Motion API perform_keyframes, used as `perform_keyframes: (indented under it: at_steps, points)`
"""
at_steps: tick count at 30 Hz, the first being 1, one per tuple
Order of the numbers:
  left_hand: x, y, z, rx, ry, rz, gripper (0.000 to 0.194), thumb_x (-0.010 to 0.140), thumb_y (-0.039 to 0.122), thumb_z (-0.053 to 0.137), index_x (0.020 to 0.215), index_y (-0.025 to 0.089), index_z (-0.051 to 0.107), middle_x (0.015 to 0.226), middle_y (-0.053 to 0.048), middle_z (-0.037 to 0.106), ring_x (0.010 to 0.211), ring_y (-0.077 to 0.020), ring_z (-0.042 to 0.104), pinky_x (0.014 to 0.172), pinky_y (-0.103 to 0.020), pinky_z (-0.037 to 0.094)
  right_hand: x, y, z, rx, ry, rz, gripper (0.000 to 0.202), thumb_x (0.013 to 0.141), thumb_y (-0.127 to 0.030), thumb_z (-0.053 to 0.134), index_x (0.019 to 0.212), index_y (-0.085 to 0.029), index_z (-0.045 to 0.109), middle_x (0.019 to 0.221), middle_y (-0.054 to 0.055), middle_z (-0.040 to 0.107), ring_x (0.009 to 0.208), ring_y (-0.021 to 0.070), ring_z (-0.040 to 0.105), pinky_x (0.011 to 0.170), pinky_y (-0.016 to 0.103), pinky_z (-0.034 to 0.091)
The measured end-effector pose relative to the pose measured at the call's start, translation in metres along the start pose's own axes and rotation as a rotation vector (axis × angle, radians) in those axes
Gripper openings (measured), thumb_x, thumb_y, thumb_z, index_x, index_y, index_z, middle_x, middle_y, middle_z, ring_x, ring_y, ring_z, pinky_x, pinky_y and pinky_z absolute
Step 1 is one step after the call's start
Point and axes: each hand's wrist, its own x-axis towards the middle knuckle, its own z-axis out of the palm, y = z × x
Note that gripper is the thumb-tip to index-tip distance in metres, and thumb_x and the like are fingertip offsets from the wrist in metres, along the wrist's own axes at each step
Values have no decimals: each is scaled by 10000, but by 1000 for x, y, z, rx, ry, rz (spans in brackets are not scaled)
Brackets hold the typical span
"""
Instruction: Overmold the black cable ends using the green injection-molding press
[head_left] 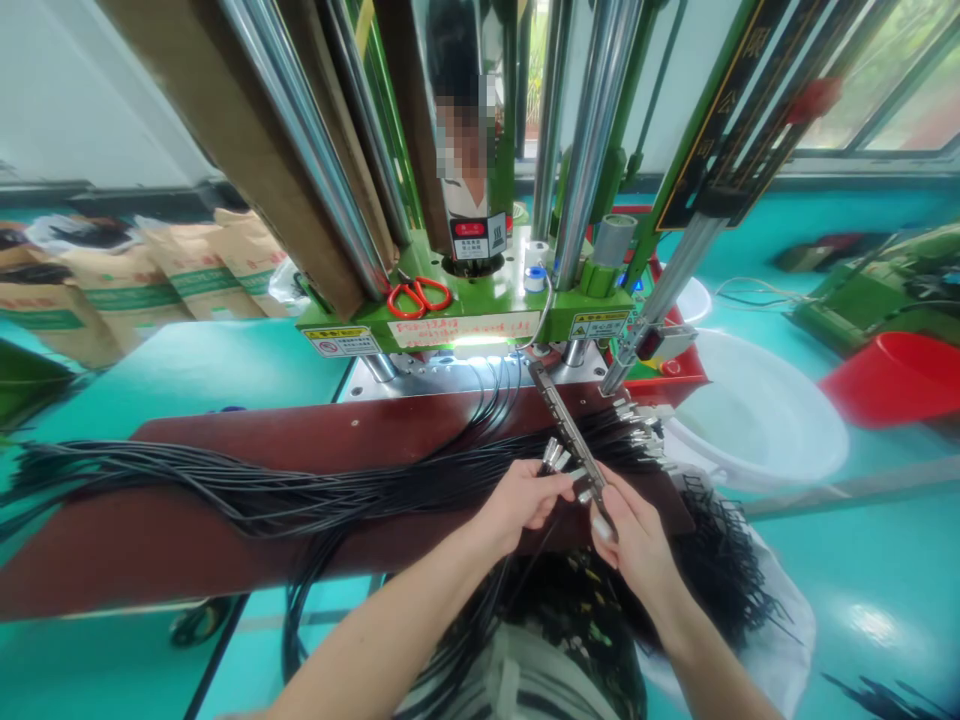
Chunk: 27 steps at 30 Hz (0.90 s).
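My right hand [632, 520] is closed round the lower end of a dark slotted metal bar [564, 422], which slants up toward the machine. Close beside it, my left hand [525, 500] pinches several black cables with silver metal connectors [553, 455]. One connector touches or sits at the bar's slots near my fingertips; how deep it sits I cannot tell. A long bundle of black cables [247, 490] lies across the brown board [247, 570], its silver connector ends [641, 430] at the right. Several thin cables run from the lit machine bed [457, 375] toward the bundle.
A green press [555, 325] with upright steel columns stands in front, orange-handled scissors [420, 296] on its plate. At the right are a white basin [757, 410], a red bucket [900, 375] and a heap of black pieces [724, 570]. Paper sacks [120, 290] stand at the left.
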Motion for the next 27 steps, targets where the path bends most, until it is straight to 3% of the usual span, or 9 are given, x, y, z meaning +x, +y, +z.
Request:
perform_keyframes:
  at_steps: [7, 13, 18, 27]
  points:
    - [-3, 0, 7, 51, 124, 62, 301, 635, 409, 633, 593, 143, 499, 354, 113, 252, 327, -16, 160, 359, -195, 92, -3, -4, 5, -176, 7, -52, 500, 817, -445, 501, 1232, -166, 477, 474, -75, 388, 336, 43, 294, 293, 164, 228]
    - [1, 3, 0, 71, 281, 244, 294, 768, 474, 481, 746, 187, 424, 484, 100, 305, 385, -30, 228, 376, -166, 147, -1, -5, 2, 8, 15, 15, 454, 823, -422, 503, 1212, -189, 485, 498, -79, 372, 349, 35, 239, 290, 153, 205]
    - [4, 3, -6, 190, 223, 279, 262, 731, 386, 561, 675, 178, 410, 485, 91, 323, 399, -28, 244, 400, -168, 187, 1, -3, -1, 41, -12, 46, 439, 824, -405, 514, 1208, -196, 485, 486, -83, 360, 352, 31, 239, 294, 140, 192]
    - [7, -4, -7, 297, 292, 338, 241, 734, 374, 554, 664, 168, 449, 469, 84, 346, 418, -43, 273, 433, -181, 234, 2, -4, -1, -13, -9, 78, 461, 811, -429, 520, 1206, -192, 497, 477, -80, 363, 342, 32, 254, 292, 143, 205]
